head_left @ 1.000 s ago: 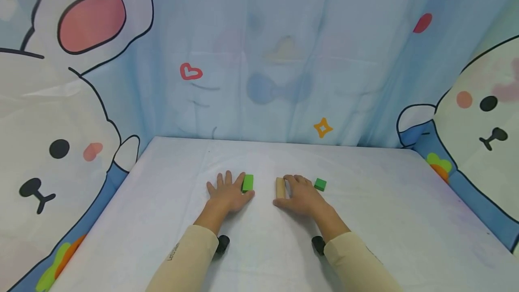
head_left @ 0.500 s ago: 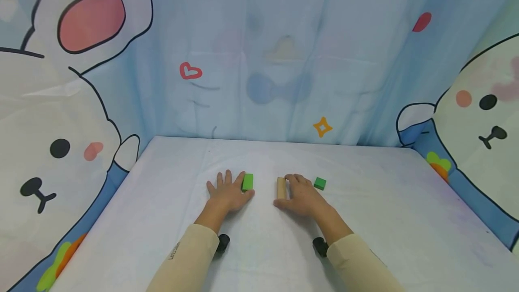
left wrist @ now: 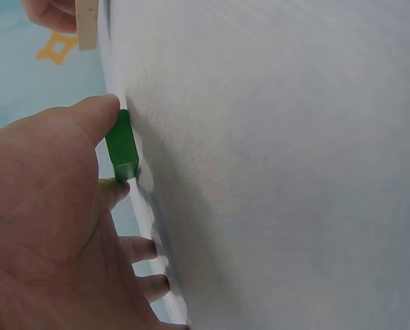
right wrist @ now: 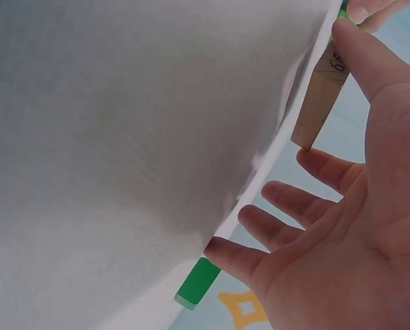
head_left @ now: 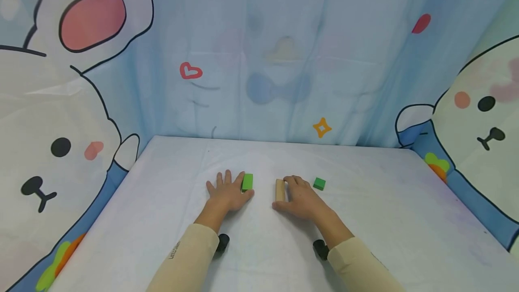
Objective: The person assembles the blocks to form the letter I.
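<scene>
In the head view, a tabletop [head_left: 259, 247] is covered by a white cloth, and two hands are seen over it, side by side and apart. A light green block [head_left: 247, 182] is held by the left hand [head_left: 229, 196], between thumb and forefinger, with the other fingers spread away from it. A plain wooden block [head_left: 279, 191] is held lengthwise by the right hand [head_left: 302, 199], its two ends taken by thumb and forefinger. The two held blocks are separated by a strip of bare cloth. A dark green block [head_left: 319, 184] is left unheld just beside the right hand, on its outer side. Beige sleeves [head_left: 184, 258] are worn, and a small black object [head_left: 222, 242] is seen at each cuff. A pale blue backdrop [head_left: 275, 21] is hung behind, printed with cartoon animals.

In the left wrist view, the grip is clamped on the light green block, one end being met by the thumb and the other by the forefinger. Part of the wooden block is shown near the upper edge.

In the right wrist view, the grip is clamped on the wooden block, on which a dark handwritten mark [right wrist: 337, 63] is borne near the thumb. The dark green block is seen near the little finger.
</scene>
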The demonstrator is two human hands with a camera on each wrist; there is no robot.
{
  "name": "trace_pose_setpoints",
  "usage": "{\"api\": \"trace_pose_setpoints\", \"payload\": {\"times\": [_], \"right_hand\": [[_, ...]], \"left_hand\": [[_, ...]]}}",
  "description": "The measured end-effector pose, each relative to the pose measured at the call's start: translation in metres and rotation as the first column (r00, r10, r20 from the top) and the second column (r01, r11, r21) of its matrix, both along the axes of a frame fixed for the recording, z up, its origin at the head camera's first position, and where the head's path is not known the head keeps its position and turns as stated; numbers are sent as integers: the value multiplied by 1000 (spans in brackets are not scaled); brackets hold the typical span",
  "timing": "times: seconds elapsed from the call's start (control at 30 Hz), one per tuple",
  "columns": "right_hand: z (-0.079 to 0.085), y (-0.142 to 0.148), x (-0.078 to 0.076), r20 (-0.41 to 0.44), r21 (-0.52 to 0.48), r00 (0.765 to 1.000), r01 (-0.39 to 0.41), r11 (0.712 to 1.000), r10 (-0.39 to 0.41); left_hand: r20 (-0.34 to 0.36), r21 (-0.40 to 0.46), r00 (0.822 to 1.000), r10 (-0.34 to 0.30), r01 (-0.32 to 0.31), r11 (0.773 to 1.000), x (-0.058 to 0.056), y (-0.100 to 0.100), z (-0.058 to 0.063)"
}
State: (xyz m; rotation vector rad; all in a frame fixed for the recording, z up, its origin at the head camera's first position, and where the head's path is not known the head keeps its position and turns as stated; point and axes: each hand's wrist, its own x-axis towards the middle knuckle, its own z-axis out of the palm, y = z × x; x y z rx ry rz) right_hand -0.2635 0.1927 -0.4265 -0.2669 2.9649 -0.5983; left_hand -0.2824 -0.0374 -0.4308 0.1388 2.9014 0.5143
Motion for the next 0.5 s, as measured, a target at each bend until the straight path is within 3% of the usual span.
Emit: {"api": "trace_pose_setpoints", "payload": {"times": [0.5], "right_hand": [[1,-2,4,9,-10,1000,4,1000,-3]], "left_hand": [[3,-1,1000,-5,5,1000,1,-1,3]]}}
